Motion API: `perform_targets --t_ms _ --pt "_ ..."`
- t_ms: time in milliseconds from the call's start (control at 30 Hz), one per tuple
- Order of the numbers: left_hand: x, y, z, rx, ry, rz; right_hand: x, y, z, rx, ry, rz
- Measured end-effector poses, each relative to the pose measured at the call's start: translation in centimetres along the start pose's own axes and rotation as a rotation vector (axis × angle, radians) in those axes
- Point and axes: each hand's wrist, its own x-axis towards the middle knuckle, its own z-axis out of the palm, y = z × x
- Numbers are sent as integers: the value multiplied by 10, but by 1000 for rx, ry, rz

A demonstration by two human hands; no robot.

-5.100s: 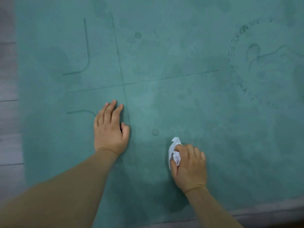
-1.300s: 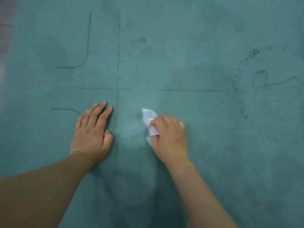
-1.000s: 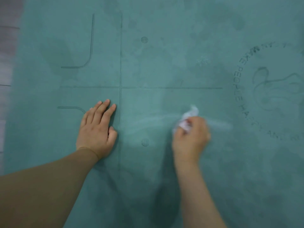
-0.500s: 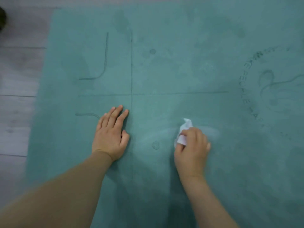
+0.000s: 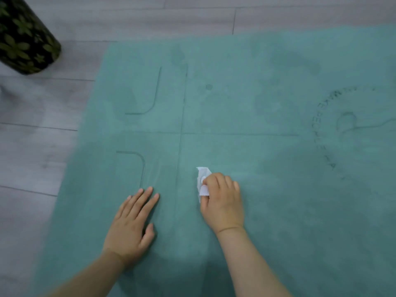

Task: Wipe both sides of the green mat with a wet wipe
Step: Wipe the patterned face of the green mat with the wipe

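Looking down from the head camera, I see the green mat (image 5: 267, 211) spread flat on a grey wood-plank floor (image 5: 38, 146), filling most of the view, with its left edge and far edge both showing. Thin dark lines are pressed into its surface: a long straight line running away from the person, a cross line meeting it, and two rounded corner marks to the left of that. At the right there is a ring of dark lettering around a curled emblem, too blurred to read fully.

The left hand (image 5: 130, 228) lies flat on the mat, palm down, fingers straight and close together, holding nothing. It sits just left of the long line.

The right hand (image 5: 222, 202) is to the right of that line, near the left hand but not touching it. Its fingers are curled over a crumpled white wet wipe (image 5: 203, 181), gripping it and holding it down against the mat; part of the wipe sticks out beyond the knuckles on the far side.

Off the mat, in the top-left corner, a dark cylinder with a green leaf pattern (image 5: 23, 35) stands on the floor.
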Motion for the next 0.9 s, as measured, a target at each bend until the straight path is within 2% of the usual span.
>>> perform_targets --t_ms 133,267,300,400,433,500,600,667,700,733,800,900 --pt "7 -3 1 8 -22 -17 2 -3 1 20 57 3" --pt "7 -14 0 54 -38 41 -7 -14 2 94 61 42" --pt "9 -16 0 59 -43 56 -14 -24 3 125 11 -19" --pt "10 -21 0 48 -60 76 -46 -40 4 76 -139 -380" --pt "11 -22 0 46 -56 88 -48 -27 -1 37 -129 -399" --pt "11 -23 0 46 -42 108 -46 21 -23 -36 10 -191" --pt "13 -26 0 37 -25 136 -47 117 -73 -217 359 479" --pt "15 -27 0 40 -25 147 -47 146 -95 -189 524 977" --pt "15 -27 0 38 -26 146 -42 142 -93 -160 571 1068" --pt "14 -27 0 37 -26 146 -36 126 -83 -157 584 999" --pt "13 -28 -1 40 -26 159 -26 73 -53 -88 474 583" --pt "14 -31 -1 39 -19 174 -43 -27 -6 4 53 -15"
